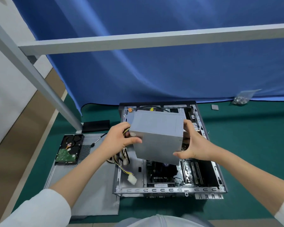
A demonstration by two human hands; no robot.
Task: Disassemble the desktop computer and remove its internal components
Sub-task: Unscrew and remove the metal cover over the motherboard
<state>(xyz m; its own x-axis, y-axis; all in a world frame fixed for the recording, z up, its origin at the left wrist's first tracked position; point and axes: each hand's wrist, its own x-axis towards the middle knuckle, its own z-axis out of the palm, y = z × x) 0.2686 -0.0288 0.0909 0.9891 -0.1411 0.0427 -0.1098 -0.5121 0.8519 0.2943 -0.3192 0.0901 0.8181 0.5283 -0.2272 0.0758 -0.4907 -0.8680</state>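
The open desktop case (169, 190) lies flat on the green mat, its motherboard (161, 174) showing inside. A grey power supply box (156, 136) is held tilted above the case. My left hand (120, 138) grips its left side, thumb on the front face. My right hand (192, 143) grips its right side and lower corner. A bundle of coloured cables (123, 163) with white connectors hangs from the box's left end into the case.
A removed hard drive (69, 149) rests on the grey side panel (88, 185) left of the case. A black drive (96, 126) lies behind it. A screw bag (241, 98) and a small grey square (214, 107) sit far right. A metal frame post (39, 79) stands left.
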